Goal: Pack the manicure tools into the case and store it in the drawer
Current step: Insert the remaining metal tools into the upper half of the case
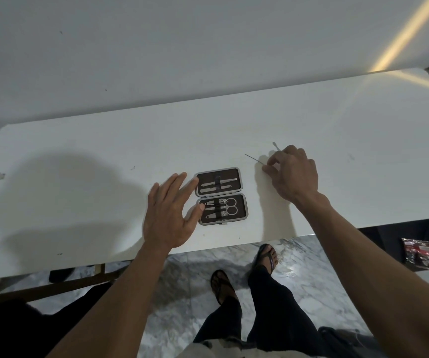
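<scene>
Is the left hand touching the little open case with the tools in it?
Touching. In the head view, the left hand's fingertips overlap the left edge of the open manicure case, with no table showing between them.

A small brown case (220, 195) with a grey rim is lying open and flat, its two halves one behind the other. Two slim metal tools (218, 184) are sitting strapped in the far half; scissors (227, 205) and clippers (214, 202) are sitting in the near half. Two thin metal picks (254, 159) are sticking out to the right of the case.
</scene>
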